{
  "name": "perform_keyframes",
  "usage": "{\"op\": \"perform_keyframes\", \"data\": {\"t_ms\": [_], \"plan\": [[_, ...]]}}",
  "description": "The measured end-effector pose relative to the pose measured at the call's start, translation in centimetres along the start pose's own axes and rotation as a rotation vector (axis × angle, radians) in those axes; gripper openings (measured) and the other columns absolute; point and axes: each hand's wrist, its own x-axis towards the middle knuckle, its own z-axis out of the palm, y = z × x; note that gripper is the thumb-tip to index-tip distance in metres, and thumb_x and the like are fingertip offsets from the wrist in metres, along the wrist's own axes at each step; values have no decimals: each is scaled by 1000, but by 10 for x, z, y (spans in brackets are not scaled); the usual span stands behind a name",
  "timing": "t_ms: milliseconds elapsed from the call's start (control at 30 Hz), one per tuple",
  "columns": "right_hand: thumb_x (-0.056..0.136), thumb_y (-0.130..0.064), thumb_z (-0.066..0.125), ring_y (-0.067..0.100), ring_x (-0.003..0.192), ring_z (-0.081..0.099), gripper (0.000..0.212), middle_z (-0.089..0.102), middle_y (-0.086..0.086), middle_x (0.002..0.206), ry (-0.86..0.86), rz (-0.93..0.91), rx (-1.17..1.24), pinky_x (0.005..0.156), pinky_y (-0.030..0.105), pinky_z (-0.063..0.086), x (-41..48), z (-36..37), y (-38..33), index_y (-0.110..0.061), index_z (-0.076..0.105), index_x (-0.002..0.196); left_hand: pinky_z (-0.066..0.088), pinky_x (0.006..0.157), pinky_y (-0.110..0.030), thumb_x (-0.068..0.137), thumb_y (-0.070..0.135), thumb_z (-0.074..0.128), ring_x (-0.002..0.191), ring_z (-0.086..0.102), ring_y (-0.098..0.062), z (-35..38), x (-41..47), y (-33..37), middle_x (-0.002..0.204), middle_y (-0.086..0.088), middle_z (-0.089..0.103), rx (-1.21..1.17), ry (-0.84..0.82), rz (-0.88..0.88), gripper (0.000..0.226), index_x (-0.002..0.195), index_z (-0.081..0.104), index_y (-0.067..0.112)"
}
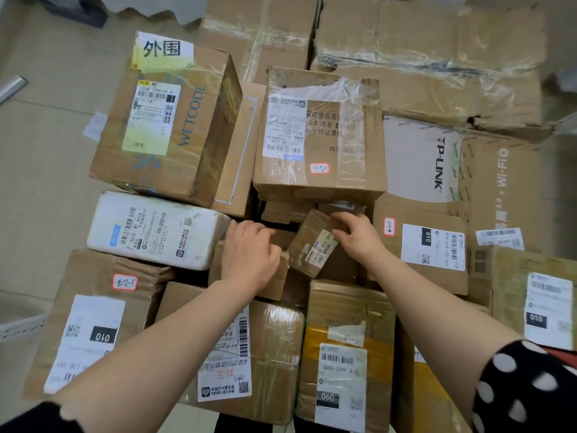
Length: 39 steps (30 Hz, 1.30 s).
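Parcels packed tight on the floor [40, 189], no gaps to speak of. Hands are apart, both down in the pocket at centre frame. Right hand [356, 237] is clamped on the small parcel [307, 248]: thumb on the near face, fingers over the far end, gripping its upper right end. That parcel is brown, taped, sits tilted at frame centre with its white label facing up, wedged among the bigger boxes. Left hand [249, 253] is just left of it, palm down on the flat carton [276, 284], fingers curled over the carton's far edge; carton and small parcel are touching or nearly so, can't tell which. White foam box [156, 229] sits left of centre, close to the left hand. WETCODE box [175, 129] upper left, tilted. Taped box [318, 142] upper centre, right behind the pocket. TP-LINK box [421, 157] at right. Yellow-taped box [343, 354] lower centre between the forearms. Polka-dot sleeve [527, 389] at lower right
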Motion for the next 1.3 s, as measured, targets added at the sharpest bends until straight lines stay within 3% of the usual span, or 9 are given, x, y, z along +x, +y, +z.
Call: {"op": "perform_keyframes", "data": {"t_ms": [267,367,533,633,700,767,900,1067,1300], "plan": [[93,-33,57,26,116,53,45,53,8,128,47,29,-220,93,42,49,7,9,-2,-15,49,133,3,119,-41,94,36,40,125,48,-18,4,10,22,130,0,58,114,-172,64,44,134,49,20],[96,-23,53,28,108,57,31,56,9,123,82,38,-278,87,42,51,5,3,2,-13,54,125,13,116,-42,96,39,42,122,51,-23,10,27,44,130,-6,57,226,-250,103,48,136,44,13],[93,-14,52,26,90,61,17,64,8,97,45,125,-317,75,38,54,3,-7,11,-9,63,105,32,104,-41,92,30,55,128,44,-33,36,46,83,141,-18,43,239,-394,24,74,148,17,-1],[90,-12,53,23,76,51,5,52,2,76,-17,146,-471,64,29,43,-3,-15,10,-10,56,86,34,103,-40,89,20,60,128,43,-32,46,49,97,139,-16,44,246,-372,96,68,146,25,4],[91,-14,53,23,79,49,4,53,2,84,-5,105,-591,65,29,38,-9,-19,7,-15,52,87,29,109,-41,88,15,60,128,44,-29,52,50,100,137,-12,47,228,-357,188,59,142,35,9],[91,-11,53,25,95,54,13,56,6,106,30,-14,-637,69,33,42,-11,-20,8,-13,55,104,28,111,-40,88,13,59,128,44,-28,56,51,100,135,-11,50,204,-329,215,51,137,42,11],[93,-12,51,26,113,47,35,54,6,119,-24,-272,-750,79,34,44,-10,-13,17,-17,56,127,36,105,-47,93,17,55,132,34,-34,52,54,93,139,-16,40,146,-365,-35,48,138,38,9],[92,-11,53,27,108,49,32,58,8,113,-68,-278,-831,74,33,42,-9,-5,28,-15,59,123,41,101,-41,94,14,53,124,45,-36,54,55,88,134,-19,46,26,-423,-63,46,138,40,6],[95,-10,46,25,116,48,41,55,6,125,22,-212,-578,85,35,46,-26,-21,17,-19,49,135,42,98,-40,91,10,55,127,42,-30,16,36,94,135,-13,45,-5,-311,-61,48,137,41,9]]}}
